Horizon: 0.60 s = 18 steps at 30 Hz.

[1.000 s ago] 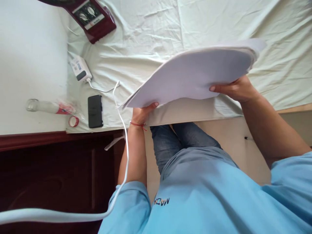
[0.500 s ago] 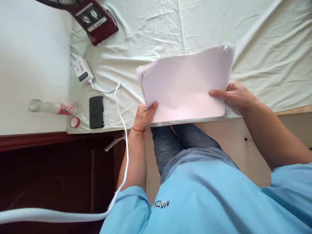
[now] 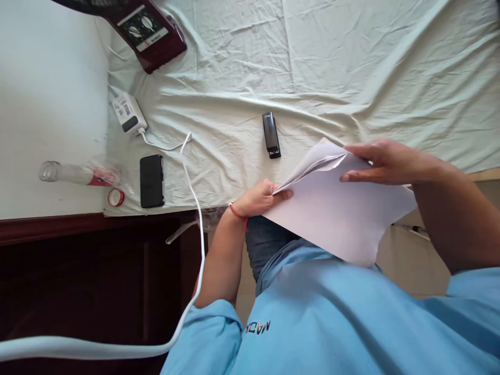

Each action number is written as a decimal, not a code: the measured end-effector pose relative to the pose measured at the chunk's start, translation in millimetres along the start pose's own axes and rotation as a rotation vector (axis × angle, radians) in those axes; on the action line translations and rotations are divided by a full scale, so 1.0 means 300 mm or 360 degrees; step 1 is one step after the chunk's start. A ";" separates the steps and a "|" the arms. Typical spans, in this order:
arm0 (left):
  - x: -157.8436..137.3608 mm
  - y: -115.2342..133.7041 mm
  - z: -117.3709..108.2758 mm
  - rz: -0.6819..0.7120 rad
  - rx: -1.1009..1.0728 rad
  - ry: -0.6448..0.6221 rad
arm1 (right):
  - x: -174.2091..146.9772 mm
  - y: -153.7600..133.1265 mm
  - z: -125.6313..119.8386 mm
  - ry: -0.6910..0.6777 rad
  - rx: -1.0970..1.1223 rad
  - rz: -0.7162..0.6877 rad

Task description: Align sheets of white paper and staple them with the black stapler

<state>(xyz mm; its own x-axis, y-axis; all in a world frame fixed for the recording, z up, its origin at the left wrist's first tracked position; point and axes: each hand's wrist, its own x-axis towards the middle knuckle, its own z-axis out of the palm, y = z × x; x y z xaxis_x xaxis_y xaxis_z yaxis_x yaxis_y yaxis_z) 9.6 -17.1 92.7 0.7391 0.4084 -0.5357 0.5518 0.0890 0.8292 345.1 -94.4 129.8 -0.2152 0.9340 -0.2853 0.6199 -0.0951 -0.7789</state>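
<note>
A stack of white paper sheets is tilted over the table's front edge and my lap. My left hand grips its left corner, thumb on top and fingers underneath. At the far edge of the sheets is my right hand, its thumb lying over the paper and its forefinger at the edge; its other fingers are mostly hidden. Near that edge the sheets bow and fan slightly apart. A black stapler lies on the cloth, beyond my left hand.
A pale green cloth covers the table. To the left are a black phone, a white adapter box with a cable, a glass bottle, a red tape roll and a dark red fan base.
The paper stack has come down toward my body and turned, uncovering the stapler. My left hand has shifted right; my right hand has moved to the far edge of the sheets.
</note>
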 end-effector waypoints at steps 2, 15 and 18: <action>0.006 0.003 0.001 -0.0011 -0.0101 -0.0013 | 0.014 -0.008 0.025 -0.0170 0.0056 0.0157; 0.185 -0.127 -0.063 0.0197 0.0033 0.1636 | 0.127 0.040 0.102 0.0285 0.1235 0.1028; 0.229 -0.159 -0.056 0.0223 0.0139 0.1873 | 0.136 -0.013 0.094 0.0370 0.1288 0.1046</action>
<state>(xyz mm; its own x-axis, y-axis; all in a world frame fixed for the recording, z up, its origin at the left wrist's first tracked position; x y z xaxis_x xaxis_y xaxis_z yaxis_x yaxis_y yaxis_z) 27.5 21.9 19.1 0.0112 0.9973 0.0724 0.5528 -0.0665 0.8306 312.8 -65.8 105.4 0.1809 0.6509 -0.7373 -0.1418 -0.7246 -0.6745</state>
